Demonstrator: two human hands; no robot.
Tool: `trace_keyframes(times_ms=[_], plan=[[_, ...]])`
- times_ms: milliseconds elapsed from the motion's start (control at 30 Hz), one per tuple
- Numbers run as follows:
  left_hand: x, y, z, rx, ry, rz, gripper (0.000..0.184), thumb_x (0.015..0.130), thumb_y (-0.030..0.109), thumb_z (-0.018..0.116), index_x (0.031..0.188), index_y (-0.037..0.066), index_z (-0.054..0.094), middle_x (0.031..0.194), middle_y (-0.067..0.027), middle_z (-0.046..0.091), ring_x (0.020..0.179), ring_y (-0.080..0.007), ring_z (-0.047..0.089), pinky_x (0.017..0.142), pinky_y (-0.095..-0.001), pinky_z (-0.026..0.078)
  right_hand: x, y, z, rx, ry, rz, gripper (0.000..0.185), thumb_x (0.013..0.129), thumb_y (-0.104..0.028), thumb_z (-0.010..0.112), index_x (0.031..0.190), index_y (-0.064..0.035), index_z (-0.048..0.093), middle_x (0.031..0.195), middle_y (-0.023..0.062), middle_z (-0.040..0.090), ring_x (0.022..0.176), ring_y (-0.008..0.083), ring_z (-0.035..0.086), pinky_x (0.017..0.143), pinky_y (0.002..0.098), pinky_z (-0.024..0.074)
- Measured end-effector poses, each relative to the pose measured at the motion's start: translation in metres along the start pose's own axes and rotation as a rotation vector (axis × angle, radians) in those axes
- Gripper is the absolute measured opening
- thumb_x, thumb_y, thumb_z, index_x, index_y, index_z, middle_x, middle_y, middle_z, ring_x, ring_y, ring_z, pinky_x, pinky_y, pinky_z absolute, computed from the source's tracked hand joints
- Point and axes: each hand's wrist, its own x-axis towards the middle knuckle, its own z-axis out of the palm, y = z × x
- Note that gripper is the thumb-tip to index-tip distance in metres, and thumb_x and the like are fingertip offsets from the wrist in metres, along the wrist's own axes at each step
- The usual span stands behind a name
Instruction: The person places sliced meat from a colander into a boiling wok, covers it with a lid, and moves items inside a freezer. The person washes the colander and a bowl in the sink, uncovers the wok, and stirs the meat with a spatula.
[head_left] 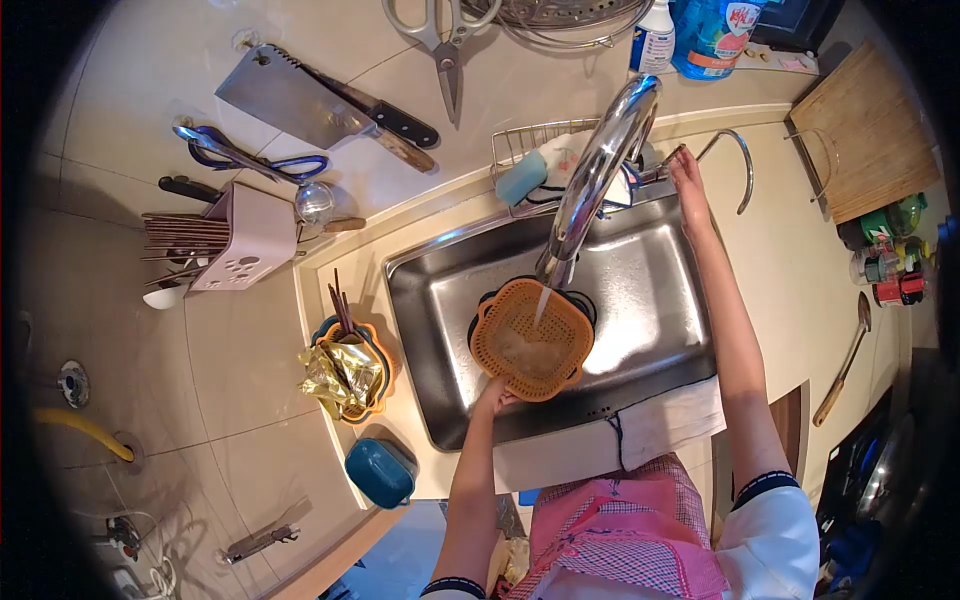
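My left hand (pixel 497 395) grips the near rim of an orange colander (pixel 490 360) over the sink (pixel 430 370). Water runs into the colander from the spout of a chrome faucet (pixel 600 165). Behind the colander, a dark round basin or basket (pixel 583 305) shows in part. My right hand (pixel 688 190) is at the back right of the sink, its fingers on the faucet handle (pixel 668 160); its grip shows only in part.
A wire rack (pixel 510 150) holds a blue sponge (pixel 522 178) behind the sink. Left stand a gold-wrapped packet (pixel 345 372) and a teal container (pixel 380 472). A cleaver (pixel 290 95) and scissors (pixel 445 60) hang on the wall. A cutting board (pixel 865 135) leans right.
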Motion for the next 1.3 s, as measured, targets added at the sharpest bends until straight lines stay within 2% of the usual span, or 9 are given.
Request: trace_keyframes(times_ms=[333, 433, 500, 667, 733, 867, 1100, 1233, 1300], plan=[[-0.041, 0.021, 0.022, -0.050, 0.220, 0.234, 0.031, 0.080, 0.006, 0.044, 0.110, -0.002, 0.043, 0.094, -0.0164, 0.057, 0.083, -0.0261, 0.061, 0.067, -0.0391, 0.053, -0.011, 0.019, -0.004, -0.187, -0.090, -0.051, 0.058, 0.083, -0.011, 0.052, 0.134, -0.0168, 0.026, 0.121, 0.0155, 0.045, 0.111, 0.0225, 0.044, 0.091, 0.0298, 0.0337], [-0.054, 0.033, 0.023, 0.272, 0.428, 0.420, 0.034, 0.078, 0.006, 0.047, 0.112, 0.001, 0.045, 0.088, -0.0196, 0.060, 0.081, -0.0292, 0.061, 0.065, -0.0386, 0.051, -0.017, 0.027, -0.007, -0.149, -0.109, -0.050, 0.060, 0.083, -0.011, 0.051, 0.136, -0.0178, 0.021, 0.127, 0.0174, 0.040, 0.115, 0.0259, 0.041, 0.093, 0.0323, 0.0325], [-0.074, 0.050, 0.019, 0.798, 0.755, 0.916, 0.044, 0.075, 0.006, 0.051, 0.119, 0.006, 0.044, 0.085, -0.0242, 0.059, 0.080, -0.0357, 0.059, 0.065, -0.0414, 0.047, -0.026, 0.032, -0.009, -0.072, -0.104, -0.078, 0.062, 0.084, -0.011, 0.049, 0.136, -0.0175, 0.017, 0.132, 0.0175, 0.033, 0.119, 0.0276, 0.037, 0.095, 0.0332, 0.0308], [-0.146, 0.111, 0.031, 0.861, 0.893, 0.711, 0.067, 0.074, 0.000, 0.048, 0.134, 0.015, 0.022, 0.093, -0.0245, 0.057, 0.090, -0.0396, 0.054, 0.071, -0.0435, 0.044, -0.054, 0.061, -0.032, -0.040, -0.114, -0.049, 0.062, 0.083, -0.006, 0.048, 0.136, -0.0116, 0.016, 0.136, 0.0144, 0.027, 0.121, 0.0286, 0.033, 0.097, 0.0338, 0.0295], [-0.154, 0.118, 0.024, 0.800, 0.879, 1.002, 0.076, 0.072, -0.007, 0.044, 0.136, 0.016, 0.013, 0.105, -0.0246, 0.053, 0.095, -0.0389, 0.053, 0.074, -0.0423, 0.043, -0.070, 0.069, -0.040, -0.037, -0.127, 0.019, 0.057, 0.086, -0.005, 0.043, 0.136, -0.0103, 0.016, 0.138, 0.0125, 0.023, 0.124, 0.0246, 0.029, 0.099, 0.0318, 0.0280], [-0.199, 0.138, 0.056, 0.860, 0.963, 1.126, 0.078, 0.067, -0.012, 0.041, 0.136, 0.013, 0.015, 0.126, -0.0225, 0.037, 0.103, -0.0376, 0.048, 0.082, -0.0419, 0.040, -0.101, 0.095, -0.058, -0.081, -0.082, -0.027, 0.057, 0.085, -0.010, 0.045, 0.135, -0.0096, 0.018, 0.136, 0.0160, 0.027, 0.120, 0.0266, 0.035, 0.096, 0.0343, 0.0318], [-0.207, 0.128, 0.059, 1.022, 0.962, 1.371, 0.077, 0.064, -0.014, 0.045, 0.134, 0.008, 0.022, 0.132, -0.0212, 0.030, 0.118, -0.0357, 0.035, 0.093, -0.0395, 0.035, -0.107, 0.102, -0.081, -0.055, -0.036, -0.006, 0.054, 0.085, -0.010, 0.044, 0.134, -0.0100, 0.020, 0.135, 0.0155, 0.028, 0.122, 0.0260, 0.032, 0.096, 0.0353, 0.0323], [-0.218, 0.121, 0.069, 1.096, 1.017, 1.406, 0.077, 0.063, -0.014, 0.047, 0.134, 0.007, 0.022, 0.134, -0.0212, 0.028, 0.118, -0.0358, 0.035, 0.093, -0.0403, 0.035, -0.100, 0.080, -0.084, -0.016, -0.048, 0.008, 0.052, 0.086, -0.011, 0.042, 0.133, -0.0057, 0.022, 0.134, 0.0158, 0.029, 0.122, 0.0256, 0.033, 0.097, 0.0343, 0.0308], [-0.223, 0.118, 0.079, 1.000, 1.021, 1.207, 0.069, 0.067, -0.012, 0.046, 0.131, 0.004, 0.027, 0.130, -0.0217, 0.034, 0.114, -0.0373, 0.039, 0.093, -0.0389, 0.036, -0.087, 0.082, -0.075, -0.097, -0.063, 0.022, 0.051, 0.086, -0.014, 0.043, 0.132, -0.0038, 0.023, 0.134, 0.0163, 0.031, 0.121, 0.0254, 0.034, 0.098, 0.0338, 0.0301]])
